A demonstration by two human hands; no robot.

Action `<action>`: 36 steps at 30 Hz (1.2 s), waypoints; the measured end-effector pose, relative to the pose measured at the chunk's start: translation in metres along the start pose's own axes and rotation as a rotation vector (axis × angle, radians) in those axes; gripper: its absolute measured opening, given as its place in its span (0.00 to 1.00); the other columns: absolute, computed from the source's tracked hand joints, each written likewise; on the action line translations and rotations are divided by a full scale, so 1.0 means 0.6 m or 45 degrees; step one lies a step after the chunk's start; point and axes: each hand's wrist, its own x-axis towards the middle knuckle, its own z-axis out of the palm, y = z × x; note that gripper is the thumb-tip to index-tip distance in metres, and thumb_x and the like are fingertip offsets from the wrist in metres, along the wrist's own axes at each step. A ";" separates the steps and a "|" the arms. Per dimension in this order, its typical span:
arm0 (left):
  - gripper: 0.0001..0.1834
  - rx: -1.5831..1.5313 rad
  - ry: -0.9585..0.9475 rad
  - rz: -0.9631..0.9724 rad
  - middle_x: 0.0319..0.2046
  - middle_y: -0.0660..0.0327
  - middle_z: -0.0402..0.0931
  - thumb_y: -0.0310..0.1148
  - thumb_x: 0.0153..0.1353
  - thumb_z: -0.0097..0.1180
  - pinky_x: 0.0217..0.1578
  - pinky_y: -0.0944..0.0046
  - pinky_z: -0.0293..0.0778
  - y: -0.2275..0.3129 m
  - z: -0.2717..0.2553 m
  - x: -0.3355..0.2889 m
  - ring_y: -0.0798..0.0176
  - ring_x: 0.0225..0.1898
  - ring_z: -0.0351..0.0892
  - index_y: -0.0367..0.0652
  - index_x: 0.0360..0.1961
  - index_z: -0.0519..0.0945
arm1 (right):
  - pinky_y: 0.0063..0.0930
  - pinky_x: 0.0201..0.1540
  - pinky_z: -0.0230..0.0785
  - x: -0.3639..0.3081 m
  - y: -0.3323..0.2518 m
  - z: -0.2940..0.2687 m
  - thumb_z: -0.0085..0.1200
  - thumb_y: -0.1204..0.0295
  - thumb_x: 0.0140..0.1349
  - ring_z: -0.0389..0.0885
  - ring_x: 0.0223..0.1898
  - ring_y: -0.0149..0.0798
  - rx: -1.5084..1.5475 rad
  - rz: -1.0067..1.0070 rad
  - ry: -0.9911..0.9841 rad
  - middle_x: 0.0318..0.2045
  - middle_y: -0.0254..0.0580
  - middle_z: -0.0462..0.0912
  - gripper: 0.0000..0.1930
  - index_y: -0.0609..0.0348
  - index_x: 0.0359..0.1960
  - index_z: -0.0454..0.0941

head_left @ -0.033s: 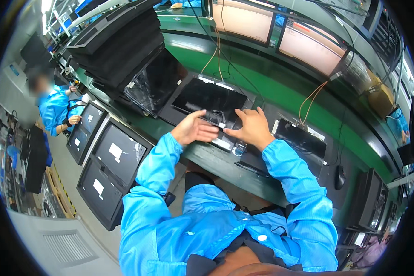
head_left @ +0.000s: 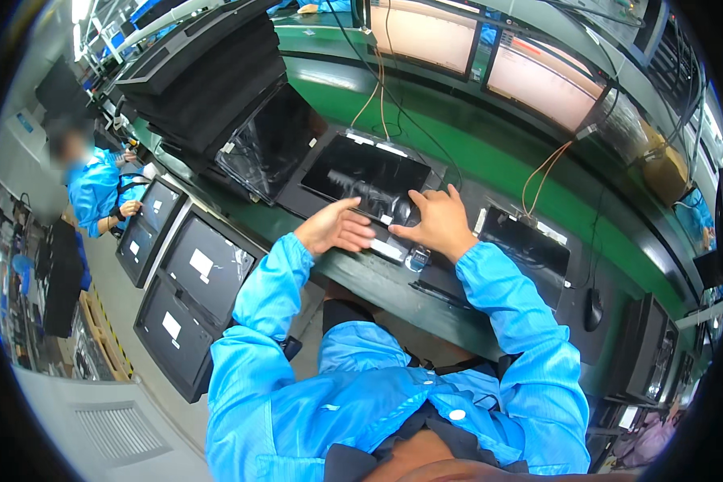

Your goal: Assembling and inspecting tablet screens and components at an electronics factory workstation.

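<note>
A glossy black display panel (head_left: pixel 365 173) lies on a dark mat on the bench, with white strips along its far edge and a small white tab at its near edge. My left hand (head_left: pixel 337 228) is open at the near left edge, its fingers stretched out and holding nothing. At the near right corner is my right hand (head_left: pixel 442 221), thumb and fingers spread apart around that corner; whether they touch the panel I cannot tell. Just below the right thumb sit a white strip (head_left: pixel 389 250) and a small dark device (head_left: pixel 417 258).
A second dark panel (head_left: pixel 530 245) lies to the right, beside a black mouse (head_left: pixel 593 310). A tall stack of black trays (head_left: pixel 201 72) and a film-covered panel (head_left: pixel 273 145) stand left. Labelled black trays (head_left: pixel 205 249) flank the bench. A co-worker (head_left: pixel 104 189) works far left.
My left hand has shifted slightly left, away from the panel's near edge. The right hand has barely moved.
</note>
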 end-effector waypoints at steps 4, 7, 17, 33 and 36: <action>0.22 -0.045 -0.052 0.347 0.29 0.59 0.85 0.50 0.72 0.53 0.32 0.69 0.80 -0.033 -0.065 0.004 0.66 0.32 0.85 0.40 0.39 0.81 | 0.63 0.70 0.56 0.013 -0.005 0.039 0.67 0.37 0.48 0.80 0.54 0.54 -0.191 -0.144 0.088 0.45 0.55 0.83 0.41 0.57 0.55 0.82; 0.07 -0.350 -0.021 0.751 0.30 0.70 0.80 0.39 0.70 0.58 0.33 0.69 0.76 0.007 -0.059 -0.005 0.70 0.30 0.80 0.48 0.38 0.81 | 0.56 0.66 0.61 0.002 -0.035 0.013 0.66 0.47 0.56 0.78 0.55 0.55 -0.210 -0.225 0.304 0.46 0.55 0.82 0.33 0.62 0.54 0.81; 0.09 -1.256 -0.526 1.129 0.26 0.64 0.70 0.34 0.66 0.52 0.34 0.62 0.67 0.133 0.025 -0.063 0.63 0.30 0.69 0.38 0.39 0.76 | 0.35 0.51 0.77 -0.216 -0.194 0.052 0.60 0.64 0.69 0.84 0.47 0.42 1.325 -0.322 -0.206 0.47 0.47 0.82 0.16 0.62 0.52 0.78; 0.12 -1.068 -0.059 1.231 0.30 0.59 0.72 0.36 0.65 0.52 0.34 0.60 0.68 0.121 0.056 0.010 0.60 0.31 0.71 0.38 0.40 0.75 | 0.38 0.44 0.82 -0.270 -0.214 0.144 0.45 0.64 0.77 0.86 0.37 0.38 2.769 0.743 -1.238 0.44 0.40 0.83 0.14 0.58 0.56 0.75; 0.10 -1.567 -0.614 0.937 0.24 0.65 0.71 0.33 0.60 0.50 0.30 0.62 0.69 0.129 0.072 -0.040 0.64 0.26 0.73 0.40 0.41 0.75 | 0.33 0.39 0.83 -0.282 -0.215 0.154 0.42 0.70 0.77 0.86 0.35 0.37 2.566 0.513 -1.142 0.49 0.42 0.82 0.15 0.58 0.60 0.72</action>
